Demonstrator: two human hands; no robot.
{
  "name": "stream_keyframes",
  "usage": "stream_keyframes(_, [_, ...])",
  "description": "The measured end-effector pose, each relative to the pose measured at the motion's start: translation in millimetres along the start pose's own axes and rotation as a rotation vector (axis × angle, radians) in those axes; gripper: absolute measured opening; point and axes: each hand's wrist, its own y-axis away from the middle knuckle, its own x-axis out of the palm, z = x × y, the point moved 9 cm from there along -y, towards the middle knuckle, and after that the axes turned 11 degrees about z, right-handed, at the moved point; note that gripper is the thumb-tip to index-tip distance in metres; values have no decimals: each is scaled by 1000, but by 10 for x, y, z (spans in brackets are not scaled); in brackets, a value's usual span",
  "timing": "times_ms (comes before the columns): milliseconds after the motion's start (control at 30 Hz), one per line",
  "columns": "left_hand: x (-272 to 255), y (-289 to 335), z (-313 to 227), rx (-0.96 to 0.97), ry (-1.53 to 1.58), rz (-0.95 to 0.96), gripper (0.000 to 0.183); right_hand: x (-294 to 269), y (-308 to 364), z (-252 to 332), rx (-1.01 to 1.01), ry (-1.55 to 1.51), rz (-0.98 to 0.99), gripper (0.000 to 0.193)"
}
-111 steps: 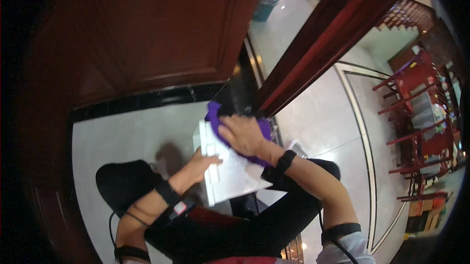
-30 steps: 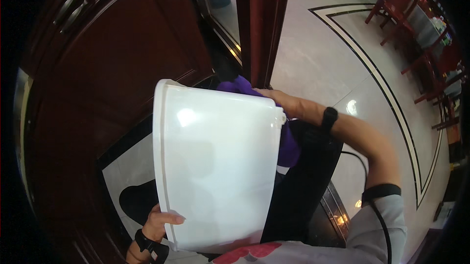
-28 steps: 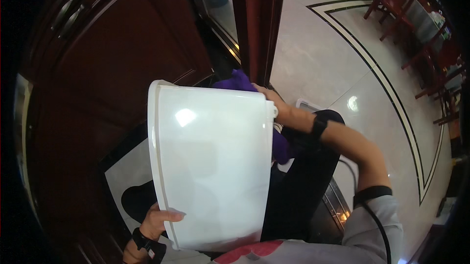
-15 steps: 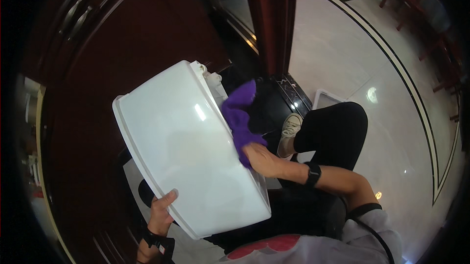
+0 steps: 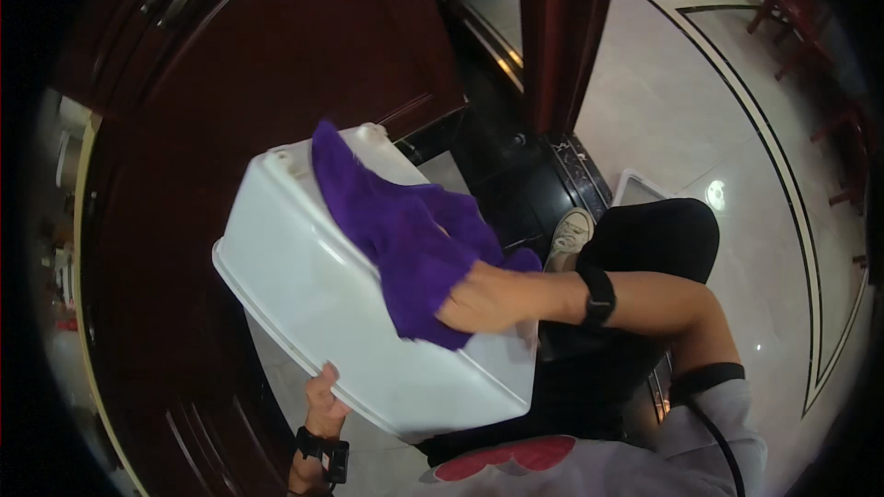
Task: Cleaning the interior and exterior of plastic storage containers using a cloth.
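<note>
A large white plastic bin lies tipped over in front of me, its outer side and its base, with small feet at the corners, showing. My left hand is closed on the bin's rim at the near left, thumb on the outside. A purple cloth is spread over the edge between the bin's side and base. My right hand presses on the cloth, its fingers mostly hidden under the fabric. The inside of the bin faces away from view.
Dark red wooden cabinet doors stand to the left and ahead. A door frame rises beyond the bin. My bent leg and shoe are at the right, beside a white-framed piece on the pale tiled floor.
The bin has rolled toward the left, so its base has come into view. My right hand and the purple cloth have moved from its right edge onto the upper surface.
</note>
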Motion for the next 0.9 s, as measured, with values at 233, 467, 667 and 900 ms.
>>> stream_keyframes(233, [-457, 328, 41, 126, 194, 131, 52, 430, 553, 127, -39, -66, 457, 36])
stream_keyframes(467, [-534, 327, 127, 121, 280, 48, 46, -146, 1033, -688, 690, -159, 416, 37])
stream_keyframes(667, [-648, 426, 190, 99, 299, 39, 47, -965, 818, -936, 992, -148, -65, 24])
stream_keyframes(900, [-684, 509, 122, 119, 219, -125, 43, -599, -748, -727, 494, -5, 147, 20])
